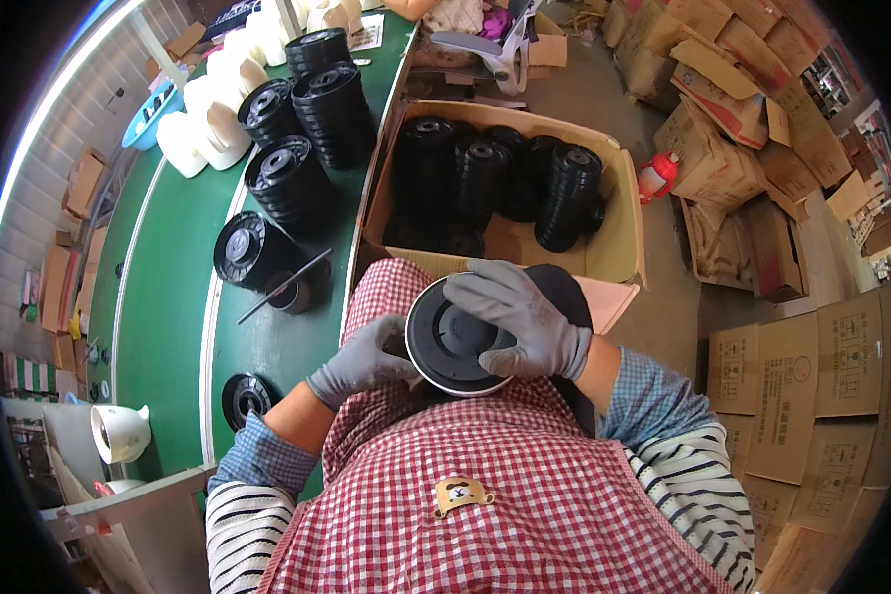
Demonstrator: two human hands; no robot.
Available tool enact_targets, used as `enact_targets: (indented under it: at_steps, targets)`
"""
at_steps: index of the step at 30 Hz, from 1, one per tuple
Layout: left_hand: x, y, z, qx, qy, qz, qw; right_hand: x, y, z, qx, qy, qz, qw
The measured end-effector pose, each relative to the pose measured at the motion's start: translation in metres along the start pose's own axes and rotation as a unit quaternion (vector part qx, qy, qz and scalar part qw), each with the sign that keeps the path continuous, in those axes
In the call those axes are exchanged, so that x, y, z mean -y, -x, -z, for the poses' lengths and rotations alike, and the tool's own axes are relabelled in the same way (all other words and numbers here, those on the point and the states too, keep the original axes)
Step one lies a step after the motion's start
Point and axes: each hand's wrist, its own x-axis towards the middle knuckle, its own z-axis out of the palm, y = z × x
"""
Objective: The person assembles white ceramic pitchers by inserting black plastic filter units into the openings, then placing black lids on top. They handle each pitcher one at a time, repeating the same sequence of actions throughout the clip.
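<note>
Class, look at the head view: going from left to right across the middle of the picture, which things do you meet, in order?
White plastic part → green conveyor belt → lone black disc on the belt → left hand → round black disc held in both hands → right hand → stacked cardboard cartons.

A long green conveyor belt (168, 287) ran away from the person along the left. On it stood several stacks of black round discs (322, 94), with single black discs (246, 247) and (246, 396) lying flat nearer the person. A thin dark rod (285, 285) rested across a small dark cup (292, 294). White plastic housings (213, 104) crowded the far part of the belt, beside a light blue tray (148, 114).
</note>
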Motion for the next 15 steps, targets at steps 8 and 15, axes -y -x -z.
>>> enact_targets:
  at_steps: [8, 15]
  targets:
    - [-0.077, -0.095, 0.006, 0.136, 0.049, -0.107, 0.984, -0.061, -0.027, 0.044, 0.045, 0.061, 0.157, 0.985]
    - [-0.100, -0.178, 0.020, 0.127, -0.434, -0.130, 0.882, -0.013, -0.067, 0.010, 0.140, 0.020, 0.116, 0.983]
